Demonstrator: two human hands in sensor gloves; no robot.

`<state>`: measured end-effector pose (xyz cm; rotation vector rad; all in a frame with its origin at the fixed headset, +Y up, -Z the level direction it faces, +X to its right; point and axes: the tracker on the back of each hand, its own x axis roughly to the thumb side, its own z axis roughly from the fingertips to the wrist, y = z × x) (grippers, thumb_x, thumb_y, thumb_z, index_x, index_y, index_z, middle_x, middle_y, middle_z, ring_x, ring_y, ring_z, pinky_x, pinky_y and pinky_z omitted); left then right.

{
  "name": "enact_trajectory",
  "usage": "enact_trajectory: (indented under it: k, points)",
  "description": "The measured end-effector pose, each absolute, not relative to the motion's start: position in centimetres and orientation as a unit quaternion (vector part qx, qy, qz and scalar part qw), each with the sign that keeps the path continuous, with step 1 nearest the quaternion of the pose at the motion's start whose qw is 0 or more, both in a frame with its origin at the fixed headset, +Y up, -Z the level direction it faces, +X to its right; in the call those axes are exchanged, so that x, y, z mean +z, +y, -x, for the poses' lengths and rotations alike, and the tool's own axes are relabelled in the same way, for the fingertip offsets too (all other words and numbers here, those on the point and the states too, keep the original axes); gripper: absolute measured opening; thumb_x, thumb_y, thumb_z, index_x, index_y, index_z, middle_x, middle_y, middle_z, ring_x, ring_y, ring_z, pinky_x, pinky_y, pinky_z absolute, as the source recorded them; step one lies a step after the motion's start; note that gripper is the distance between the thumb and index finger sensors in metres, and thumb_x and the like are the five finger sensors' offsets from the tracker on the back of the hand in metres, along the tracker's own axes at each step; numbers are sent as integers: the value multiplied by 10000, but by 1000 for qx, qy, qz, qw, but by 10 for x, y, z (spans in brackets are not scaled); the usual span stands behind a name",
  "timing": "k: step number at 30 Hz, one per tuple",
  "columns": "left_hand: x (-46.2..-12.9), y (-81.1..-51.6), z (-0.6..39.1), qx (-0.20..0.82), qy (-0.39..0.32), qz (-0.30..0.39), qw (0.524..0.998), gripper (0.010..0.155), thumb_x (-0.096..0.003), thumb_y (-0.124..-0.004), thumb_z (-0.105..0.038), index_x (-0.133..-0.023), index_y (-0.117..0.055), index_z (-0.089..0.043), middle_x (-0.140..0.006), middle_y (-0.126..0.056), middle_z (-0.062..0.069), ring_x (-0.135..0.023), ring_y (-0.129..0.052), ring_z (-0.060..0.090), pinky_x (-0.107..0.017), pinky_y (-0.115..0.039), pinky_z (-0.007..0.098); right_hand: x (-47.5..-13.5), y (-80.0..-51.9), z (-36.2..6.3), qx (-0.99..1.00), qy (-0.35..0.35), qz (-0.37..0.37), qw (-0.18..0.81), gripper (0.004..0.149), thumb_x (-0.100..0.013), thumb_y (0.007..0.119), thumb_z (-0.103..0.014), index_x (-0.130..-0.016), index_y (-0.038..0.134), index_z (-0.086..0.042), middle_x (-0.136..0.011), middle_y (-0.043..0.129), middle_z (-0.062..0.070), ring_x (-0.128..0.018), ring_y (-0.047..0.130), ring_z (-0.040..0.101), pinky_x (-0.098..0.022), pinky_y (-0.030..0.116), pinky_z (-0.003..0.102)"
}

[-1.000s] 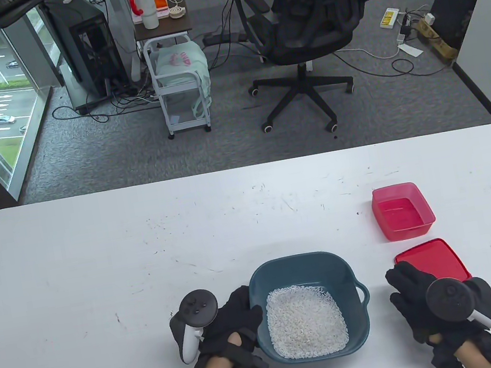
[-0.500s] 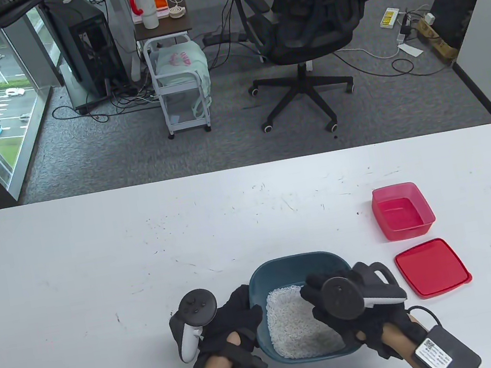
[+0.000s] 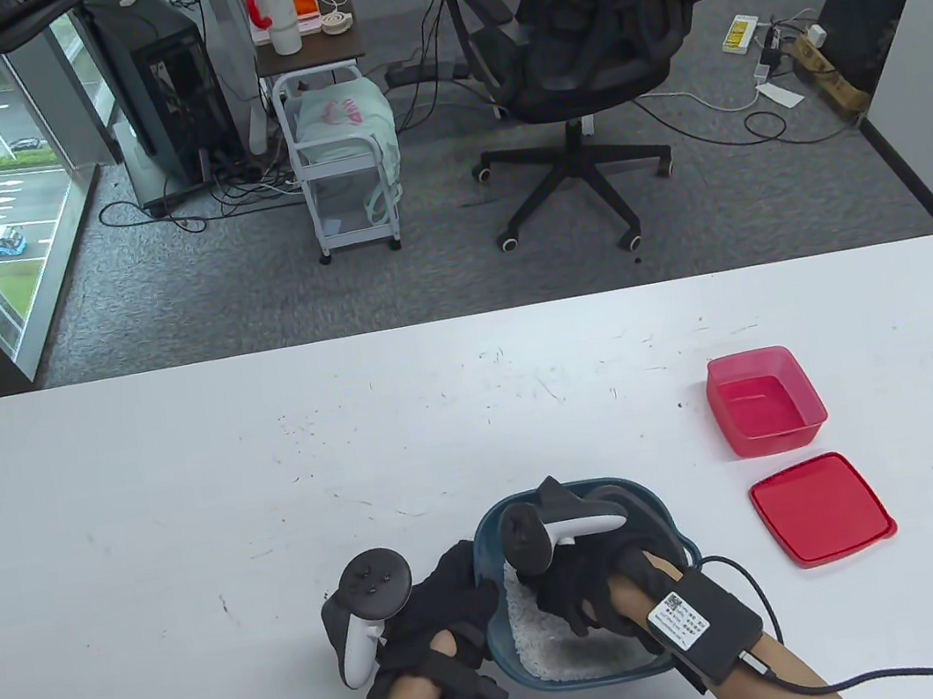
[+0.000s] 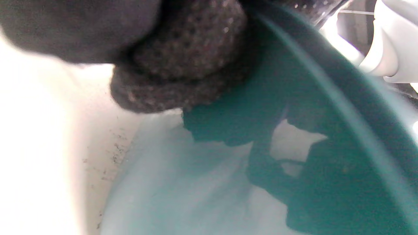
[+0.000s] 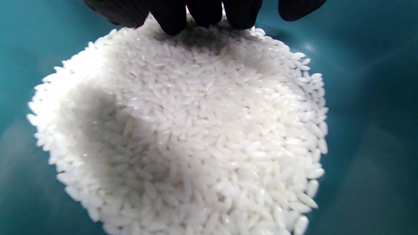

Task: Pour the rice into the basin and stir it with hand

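The teal basin sits near the table's front edge with white rice heaped in its bottom. My left hand holds the basin's left rim; in the left wrist view a gloved finger presses against the basin wall. My right hand is down inside the basin, its tracker over the far part. In the right wrist view its fingertips touch the far edge of the rice, and the basin floor shows around the pile.
An empty red container stands to the right of the basin, with its red lid lying flat just in front of it. A cable runs from my right wrist off the front edge. The white table stretches left and back.
My right hand swung left from beside the red lid, went over the basin and dropped into it onto the rice. The left hand and basin stayed put.
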<state>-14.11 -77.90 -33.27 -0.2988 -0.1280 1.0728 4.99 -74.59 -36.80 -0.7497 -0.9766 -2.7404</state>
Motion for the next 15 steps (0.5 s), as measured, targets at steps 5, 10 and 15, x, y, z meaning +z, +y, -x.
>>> enact_trajectory:
  k: [5,10,15]
  points:
    - [-333,-779,141,506,-57,139,849,703,-468,-865,-297,-1049,-608,4,-935,-807,307,-126,-1083,134,-14,-977,258,-364,-746,-65,-905,-355,166,168,611,-391,743,-375,-944,711,-120,-964,713,236,-784,860,469,-539,726,625]
    - [-332,-778,140,502,-52,130,853,677,-471,-859,-278,-1039,-628,9,-925,-821,304,-112,-1088,140,-9,-983,257,-347,-747,-62,-882,-398,167,188,590,-364,766,-357,-846,838,-25,-830,863,288,-598,961,465,-414,808,576]
    - [-331,-779,141,508,-42,125,851,671,-467,-861,-270,-1031,-638,16,-918,-828,306,-104,-1096,145,0,-991,255,-338,-755,-52,-846,-470,190,165,578,-307,795,-380,-687,960,24,-601,1034,298,-316,1097,422,-214,901,531]
